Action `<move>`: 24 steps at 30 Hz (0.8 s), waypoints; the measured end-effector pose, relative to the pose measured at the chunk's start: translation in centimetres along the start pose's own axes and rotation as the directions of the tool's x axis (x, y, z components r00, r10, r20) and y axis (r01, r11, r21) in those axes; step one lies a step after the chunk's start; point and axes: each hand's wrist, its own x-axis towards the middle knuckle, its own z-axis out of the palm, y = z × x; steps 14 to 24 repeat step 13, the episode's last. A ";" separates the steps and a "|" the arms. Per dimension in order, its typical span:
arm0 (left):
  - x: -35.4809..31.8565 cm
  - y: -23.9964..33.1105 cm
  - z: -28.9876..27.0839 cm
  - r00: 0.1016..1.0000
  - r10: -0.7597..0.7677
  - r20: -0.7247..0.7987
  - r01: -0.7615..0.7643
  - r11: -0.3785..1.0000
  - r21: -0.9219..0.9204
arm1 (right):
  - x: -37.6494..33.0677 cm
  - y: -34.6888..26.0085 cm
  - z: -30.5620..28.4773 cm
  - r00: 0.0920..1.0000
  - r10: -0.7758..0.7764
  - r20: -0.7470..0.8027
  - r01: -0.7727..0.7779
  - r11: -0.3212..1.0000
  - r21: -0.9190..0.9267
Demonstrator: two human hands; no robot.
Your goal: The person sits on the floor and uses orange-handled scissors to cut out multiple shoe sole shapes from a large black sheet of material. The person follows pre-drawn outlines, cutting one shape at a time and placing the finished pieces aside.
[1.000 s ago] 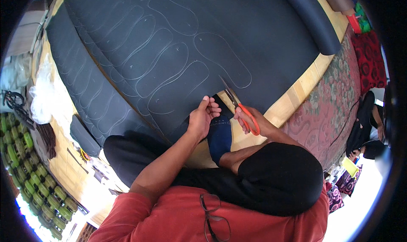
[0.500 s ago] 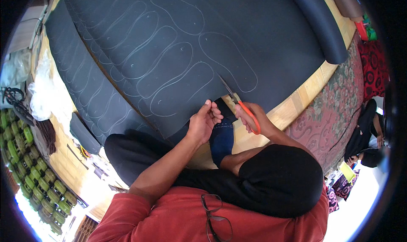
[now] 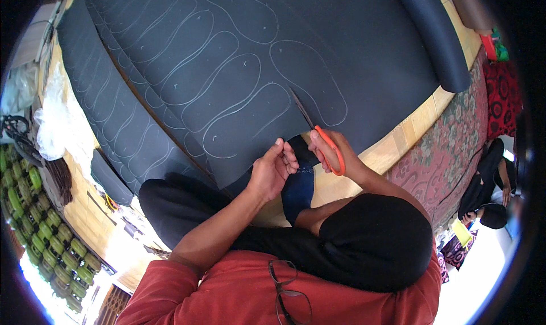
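A large dark grey sheet (image 3: 364, 58) spreads before me, covered with pale drawn outlines shaped like shoe soles. My right hand (image 3: 335, 146) grips scissors (image 3: 333, 154) by their orange handles. Their dark blades lie nearly together over the sheet, pointing away and slightly left, between two outlines. Close to the sheet's near edge, my left hand (image 3: 273, 168) is loosely closed, palm turned inward, thumb tip near the curled fingers. I see nothing between those fingers. Below the hands shows a dark blue printed piece (image 3: 298, 188) by my leg.
A thick dark roll (image 3: 432, 40) lies at the far right. Beyond it is a floral carpet (image 3: 421, 171). Another marked strip (image 3: 114, 114) lies to the left, near white plastic bags (image 3: 54, 120) and green cylinders (image 3: 48, 228). Another person (image 3: 489, 188) is at the right.
The scissors' blades have come closer together and the tip has shifted slightly away from me. My left hand has barely moved.
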 end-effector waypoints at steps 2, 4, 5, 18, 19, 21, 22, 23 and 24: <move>-0.1 0.2 0.1 1.000 -0.006 0.017 0.007 1.000 -0.016 | 0.2 -0.2 -0.1 1.000 0.014 0.012 -0.014 1.000 -0.027; -0.4 0.4 0.3 1.000 -0.005 0.024 0.006 0.999 -0.033 | 0.2 -0.8 -0.1 1.000 0.022 0.017 -0.021 0.999 -0.043; -0.5 0.5 0.2 0.999 -0.001 0.036 0.003 0.999 -0.039 | -0.1 -1.1 0.0 1.000 0.023 0.014 -0.022 0.999 -0.044; -0.8 0.9 -0.4 0.991 -0.054 0.125 0.074 0.984 -0.162 | 2.1 -1.7 -0.8 0.999 0.010 0.052 -0.006 0.997 -0.075; -0.8 0.9 -0.4 0.991 -0.054 0.125 0.074 0.984 -0.162 | 2.1 -1.7 -0.8 0.999 0.010 0.052 -0.006 0.997 -0.075; -0.8 0.9 -0.4 0.991 -0.054 0.125 0.074 0.984 -0.162 | 2.1 -1.7 -0.8 0.999 0.010 0.052 -0.006 0.997 -0.075; -0.8 0.9 -0.4 0.991 -0.054 0.125 0.074 0.984 -0.162 | 2.1 -1.7 -0.8 0.999 0.010 0.052 -0.006 0.997 -0.075; -0.8 0.9 -0.4 0.991 -0.054 0.125 0.074 0.984 -0.162 | 2.1 -1.7 -0.8 0.999 0.010 0.052 -0.006 0.997 -0.075; -0.8 0.9 -0.4 0.991 -0.054 0.125 0.074 0.984 -0.162 | 2.1 -1.7 -0.8 0.999 0.010 0.052 -0.006 0.997 -0.075</move>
